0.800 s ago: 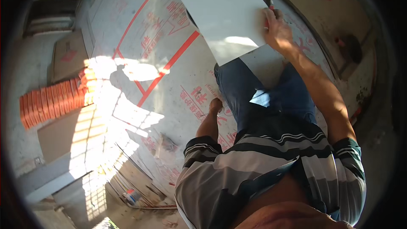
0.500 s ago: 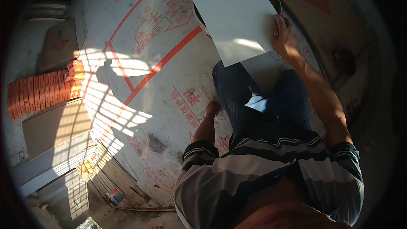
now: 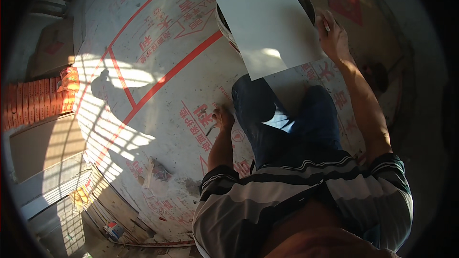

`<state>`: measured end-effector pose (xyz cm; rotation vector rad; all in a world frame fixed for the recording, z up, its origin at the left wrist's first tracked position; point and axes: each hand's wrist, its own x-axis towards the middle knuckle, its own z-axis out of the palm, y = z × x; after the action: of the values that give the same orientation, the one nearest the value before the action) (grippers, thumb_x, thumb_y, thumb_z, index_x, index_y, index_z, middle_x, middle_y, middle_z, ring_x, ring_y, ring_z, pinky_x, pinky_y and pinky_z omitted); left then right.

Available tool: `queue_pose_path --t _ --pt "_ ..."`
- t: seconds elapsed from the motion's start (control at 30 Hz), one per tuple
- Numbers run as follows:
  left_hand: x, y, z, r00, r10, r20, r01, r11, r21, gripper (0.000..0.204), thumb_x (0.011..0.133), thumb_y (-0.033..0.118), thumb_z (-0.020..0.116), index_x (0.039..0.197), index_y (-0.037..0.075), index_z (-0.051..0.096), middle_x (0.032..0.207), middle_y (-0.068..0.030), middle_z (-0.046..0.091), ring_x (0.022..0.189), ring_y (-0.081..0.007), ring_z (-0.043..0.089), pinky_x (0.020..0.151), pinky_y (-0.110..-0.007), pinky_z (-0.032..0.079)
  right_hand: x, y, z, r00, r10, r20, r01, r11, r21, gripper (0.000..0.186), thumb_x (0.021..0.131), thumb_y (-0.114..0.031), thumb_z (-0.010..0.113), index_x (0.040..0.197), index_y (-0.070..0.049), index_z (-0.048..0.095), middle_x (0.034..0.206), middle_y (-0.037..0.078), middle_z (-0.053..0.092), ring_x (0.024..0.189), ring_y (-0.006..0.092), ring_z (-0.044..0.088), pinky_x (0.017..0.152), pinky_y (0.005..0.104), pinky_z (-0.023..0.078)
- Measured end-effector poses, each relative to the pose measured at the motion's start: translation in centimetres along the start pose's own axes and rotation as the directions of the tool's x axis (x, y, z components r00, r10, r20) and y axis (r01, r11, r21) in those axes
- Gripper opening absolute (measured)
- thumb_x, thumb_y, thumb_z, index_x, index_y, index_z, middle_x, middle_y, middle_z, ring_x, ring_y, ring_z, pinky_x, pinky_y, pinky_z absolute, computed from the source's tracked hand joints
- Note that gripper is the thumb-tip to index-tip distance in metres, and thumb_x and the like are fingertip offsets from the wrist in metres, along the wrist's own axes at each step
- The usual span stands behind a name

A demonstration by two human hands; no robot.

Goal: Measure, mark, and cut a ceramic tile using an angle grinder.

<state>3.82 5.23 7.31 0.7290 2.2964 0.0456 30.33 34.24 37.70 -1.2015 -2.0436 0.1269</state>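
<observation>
A white rectangular panel [image 3: 267, 24], like a wall tile, lies across the top of a round bucket [image 3: 224, 27], covering most of its opening. Just off the panel's right edge is my right hand [image 3: 334, 40], its fingers curled round a small object with a pale end, too small to name. My left hand [image 3: 223, 117] hangs low beside my left knee, above the floor. Its fingers are bent in, and a thin dark piece shows below them; I cannot make out what it is.
Printed protective sheeting [image 3: 167, 95] with red lines covers the floor. Orange packs [image 3: 40, 98] stand in a row at the left, near cardboard [image 3: 45, 145]. A brown carton [image 3: 366, 24] lies at the far right. A crumpled plastic bag [image 3: 155, 172] sits at lower left.
My right hand has moved off the panel's right edge, outward to the right. My left hand has shifted left, away from my knee. The panel stays on the bucket.
</observation>
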Motion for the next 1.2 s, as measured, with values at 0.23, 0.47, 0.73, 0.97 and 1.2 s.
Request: queue_pose_path --t 0.23,0.47,0.73,0.97,1.2 --pt "-0.1 -0.4 2.4 0.995 0.065 -0.082 -0.058 0.995 0.084 0.083 0.078 0.038 0.062 0.144 0.024 0.013 0.149 -0.011 0.001 0.134 -0.0418 0.007 0.098 -0.062 0.024 9.2 -4.6 8.6 0.864 0.081 0.496 -0.432 0.627 0.649 0.026 0.089 -0.027 0.05 0.084 -0.005 0.065 0.064 0.002 0.058 0.055 0.0086 0.049 0.054 0.0231 0.041" --pt "0.7 -0.5 2.6 0.999 0.032 -0.015 -0.029 0.991 0.128 0.077 0.083 0.035 0.056 0.144 0.023 0.011 0.15 -0.0149 0.0 0.133 -0.0444 0.009 0.095 -0.063 0.025 15.3 -5.8 19.0 0.84 -0.008 0.542 -0.424 0.612 0.667 0.019 0.088 -0.021 0.056 0.088 -0.005 0.066 0.07 0.0 0.063 0.057 0.0059 0.05 0.051 0.0223 0.041" --pt "0.5 -0.3 1.8 0.997 0.036 0.063 -0.044 0.991 0.126 0.078 0.086 0.034 0.053 0.145 0.021 0.005 0.15 -0.0176 -0.004 0.134 -0.0473 0.003 0.096 -0.065 0.021 17.7 -5.4 22.3 0.845 -0.047 0.533 -0.333 0.734 0.592 0.008 0.08 -0.005 0.065 0.074 -0.002 0.062 0.064 0.004 0.06 0.056 0.0118 0.054 0.053 0.027 0.045" --pt "0.7 -0.5 2.1 0.998 0.034 0.055 -0.041 0.99 0.134 0.076 0.086 0.036 0.051 0.145 0.019 0.005 0.15 -0.0186 -0.004 0.134 -0.0479 0.004 0.096 -0.066 0.021 16.8 -5.6 22.1 0.829 -0.055 0.557 -0.341 0.74 0.58 0.011 0.08 -0.012 0.065 0.079 -0.002 0.062 0.069 0.003 0.06 0.063 0.0111 0.055 0.06 0.0261 0.046" --pt "1.0 -1.0 2.8 0.998 0.062 0.018 -0.064 0.986 0.151 0.074 0.087 0.033 0.05 0.144 0.02 0.005 0.15 -0.0179 -0.005 0.133 -0.048 0.005 0.096 -0.067 0.022 16.7 -5.6 22.2 0.884 -0.14 0.445 -0.119 0.856 0.504 0.017 0.079 -0.018 0.067 0.081 -0.003 0.06 0.075 0.004 0.06 0.07 0.0126 0.056 0.065 0.0272 0.048"
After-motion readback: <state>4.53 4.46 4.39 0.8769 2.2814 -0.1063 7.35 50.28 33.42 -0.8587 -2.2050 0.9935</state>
